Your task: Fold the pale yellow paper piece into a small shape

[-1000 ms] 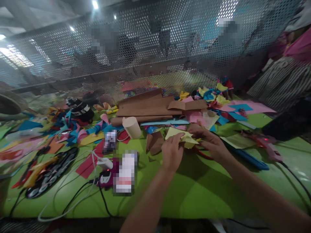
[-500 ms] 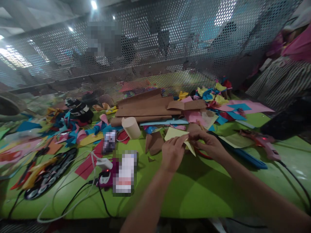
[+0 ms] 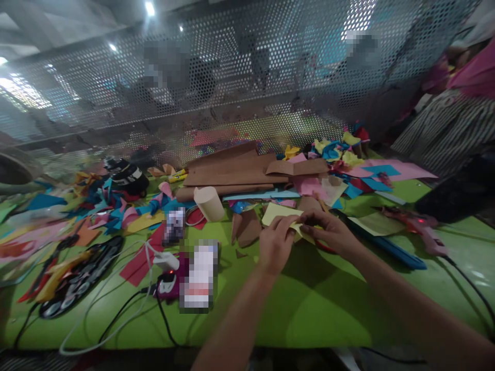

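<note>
Two hands busy in the head view: I've got the left hand [image 3: 275, 243] and right hand [image 3: 329, 230] both pinching the pale yellow paper [image 3: 276, 212] over the green table [image 3: 309, 317]. Looks partway folded to me; its left part's flat, and my grip hides any crease. Brown scraps [image 3: 249, 230] crowd the left, a red loop [image 3: 326, 248] sits by the right hand, glue gun [image 3: 428, 234] further right.

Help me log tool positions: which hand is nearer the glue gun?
Right. The right hand is left of the glue gun, apart from it, fingering the yellow paper; the left hand is farther left, on the same paper.
</note>
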`<state>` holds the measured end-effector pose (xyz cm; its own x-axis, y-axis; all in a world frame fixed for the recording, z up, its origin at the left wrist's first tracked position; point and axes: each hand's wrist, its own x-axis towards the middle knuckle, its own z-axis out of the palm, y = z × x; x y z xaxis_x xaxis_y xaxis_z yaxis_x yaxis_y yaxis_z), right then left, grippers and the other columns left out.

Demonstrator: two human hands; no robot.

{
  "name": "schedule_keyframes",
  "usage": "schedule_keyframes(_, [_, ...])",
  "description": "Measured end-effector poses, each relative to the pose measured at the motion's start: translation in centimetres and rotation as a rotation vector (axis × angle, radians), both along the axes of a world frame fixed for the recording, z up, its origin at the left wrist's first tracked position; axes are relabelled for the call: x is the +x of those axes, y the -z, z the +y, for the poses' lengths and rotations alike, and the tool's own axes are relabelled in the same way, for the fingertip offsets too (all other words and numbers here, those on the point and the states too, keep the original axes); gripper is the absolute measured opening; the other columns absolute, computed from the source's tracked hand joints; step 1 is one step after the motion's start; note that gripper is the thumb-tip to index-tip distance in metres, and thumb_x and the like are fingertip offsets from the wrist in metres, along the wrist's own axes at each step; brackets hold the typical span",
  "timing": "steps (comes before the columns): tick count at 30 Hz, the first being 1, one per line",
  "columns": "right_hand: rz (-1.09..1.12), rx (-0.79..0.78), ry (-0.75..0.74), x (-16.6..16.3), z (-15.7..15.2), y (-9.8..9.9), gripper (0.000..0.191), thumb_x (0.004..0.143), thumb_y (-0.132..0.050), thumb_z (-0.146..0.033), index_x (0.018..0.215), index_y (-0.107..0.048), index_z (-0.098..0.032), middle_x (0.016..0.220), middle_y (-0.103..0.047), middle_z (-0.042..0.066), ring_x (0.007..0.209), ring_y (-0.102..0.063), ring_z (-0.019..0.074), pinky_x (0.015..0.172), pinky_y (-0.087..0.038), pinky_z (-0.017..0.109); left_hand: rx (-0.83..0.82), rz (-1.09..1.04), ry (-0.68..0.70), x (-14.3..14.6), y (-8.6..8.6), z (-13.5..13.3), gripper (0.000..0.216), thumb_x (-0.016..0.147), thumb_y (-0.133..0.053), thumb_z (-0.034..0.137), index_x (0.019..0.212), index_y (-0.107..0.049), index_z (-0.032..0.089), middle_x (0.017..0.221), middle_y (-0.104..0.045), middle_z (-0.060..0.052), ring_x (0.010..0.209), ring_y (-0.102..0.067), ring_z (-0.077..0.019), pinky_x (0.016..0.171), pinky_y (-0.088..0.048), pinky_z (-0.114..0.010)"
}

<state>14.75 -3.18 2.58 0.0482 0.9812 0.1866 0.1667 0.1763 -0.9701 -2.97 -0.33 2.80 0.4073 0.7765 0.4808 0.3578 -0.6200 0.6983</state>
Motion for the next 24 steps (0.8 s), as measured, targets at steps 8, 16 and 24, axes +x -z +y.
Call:
schedule_keyframes(8, [-0.017,-0.011,-0.006,0.0,0.2,-0.1,0.043,0.074,-0.076,-0.058,0.08,-0.066,-0.017,0.075,-0.063,0.003,0.069,-0.056,0.0171,0.062,-0.045,0.027,-0.207,-0.158,0.032,0.2,-0.6,0.1,0.043,0.077,-0.054,-0.001,0.112,-0.069,0.021,0.104,-0.066,-0.003,0.087,-0.062,-0.0121,0.083,-0.05,-0.021])
schedule_keyframes(16, [0.141,-0.099,0.017,0.1,0.2,-0.6,0.046,0.069,-0.079,-0.06,0.079,-0.062,-0.018,0.071,-0.058,0.002,0.061,-0.051,0.0151,0.054,-0.043,0.025,-0.525,-0.388,0.161,0.6,-0.1,1.0,0.028,0.08,-0.062,0.015,0.108,-0.066,0.014,0.09,-0.065,-0.003,0.067,-0.054,-0.0077,0.062,-0.044,-0.016])
schedule_keyframes(24, [0.132,-0.092,0.026,-0.1,0.1,-1.0,0.045,0.07,-0.08,-0.058,0.085,-0.067,-0.019,0.078,-0.063,0.004,0.07,-0.058,0.0186,0.062,-0.048,0.027,-0.524,-0.444,0.051,0.6,0.2,1.2,0.028,0.08,-0.061,0.013,0.108,-0.065,0.014,0.09,-0.064,-0.005,0.079,-0.059,-0.012,0.071,-0.047,-0.019])
